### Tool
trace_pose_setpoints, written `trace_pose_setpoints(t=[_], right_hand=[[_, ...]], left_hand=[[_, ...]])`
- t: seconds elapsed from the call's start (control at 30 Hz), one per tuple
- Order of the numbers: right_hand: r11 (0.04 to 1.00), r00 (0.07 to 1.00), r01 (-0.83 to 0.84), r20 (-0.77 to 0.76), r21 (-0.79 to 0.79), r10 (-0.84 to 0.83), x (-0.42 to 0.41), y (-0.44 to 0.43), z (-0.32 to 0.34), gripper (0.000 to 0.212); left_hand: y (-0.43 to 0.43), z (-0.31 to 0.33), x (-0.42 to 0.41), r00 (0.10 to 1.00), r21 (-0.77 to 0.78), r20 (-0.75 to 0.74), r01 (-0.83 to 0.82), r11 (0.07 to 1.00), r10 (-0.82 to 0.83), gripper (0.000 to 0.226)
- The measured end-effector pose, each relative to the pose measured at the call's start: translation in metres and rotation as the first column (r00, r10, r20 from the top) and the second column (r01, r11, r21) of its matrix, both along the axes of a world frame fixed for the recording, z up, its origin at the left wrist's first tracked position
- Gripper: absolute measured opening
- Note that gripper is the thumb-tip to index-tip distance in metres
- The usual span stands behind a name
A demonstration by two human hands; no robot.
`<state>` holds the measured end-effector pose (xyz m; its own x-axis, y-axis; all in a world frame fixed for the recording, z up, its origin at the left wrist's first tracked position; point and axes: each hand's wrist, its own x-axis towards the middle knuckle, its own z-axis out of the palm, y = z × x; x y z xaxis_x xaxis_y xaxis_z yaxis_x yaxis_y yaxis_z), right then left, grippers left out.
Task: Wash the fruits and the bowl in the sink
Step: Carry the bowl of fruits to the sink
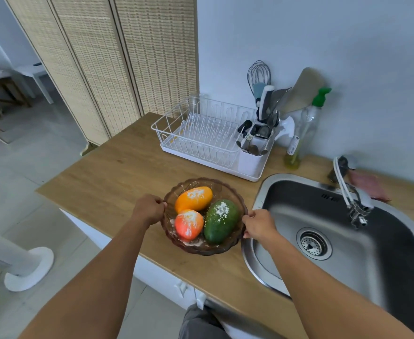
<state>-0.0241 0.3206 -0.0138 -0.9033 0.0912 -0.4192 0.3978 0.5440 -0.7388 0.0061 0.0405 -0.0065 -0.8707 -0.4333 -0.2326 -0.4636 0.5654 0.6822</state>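
Fruit fills a brown-tinted glass bowl (202, 249) with a scalloped, ribbed rim: an orange mango (194, 198) at the back, a rounder red-orange fruit (188, 225) at the front left, and a long green mango (221, 221) on the right, all smooth-skinned and dusted with white powder. The three touch one another. The bowl is at the near part of the wooden bench (117, 172), just left of the sink (299, 216); whether it rests on the wood or is lifted I cannot tell. The left hand (148, 208) has its grip closed on the bowl's left rim, and the right hand (258, 226) has its grip closed on the right rim. The sink is brushed steel, rounded, with a perforated drain strainer (313, 243) and a chrome tap (355, 204) over it. Behind stands a white wire dish rack (201, 133) with a cutlery holder (252, 162) of utensils, and a clear soap bottle (303, 133) with a green pump.
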Motion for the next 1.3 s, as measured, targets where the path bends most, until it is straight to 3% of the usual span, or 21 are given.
trace_pose_setpoints(t=[0.5, 0.63, 1.3], right_hand=[[0.959, 0.958, 0.282, -0.049, 0.006, -0.281, 0.035, 0.161, 0.009, 0.031], [0.945, 0.944, 0.326, -0.035, -0.027, -0.327, 0.045, 0.188, 0.006, 0.022], [0.871, 0.870, 0.487, 0.046, 0.069, -0.490, 0.049, 0.290, -0.050, 0.022]], left_hand=[[0.164, -0.007, -0.034, 0.980, 0.152, -0.039, 0.201, 0.968, -0.197, 0.018], [0.193, -0.009, -0.035, 0.975, 0.164, -0.033, 0.220, 0.962, -0.218, 0.021], [0.305, -0.066, -0.054, 0.936, 0.287, 0.133, 0.277, 0.917, -0.324, 0.017]])
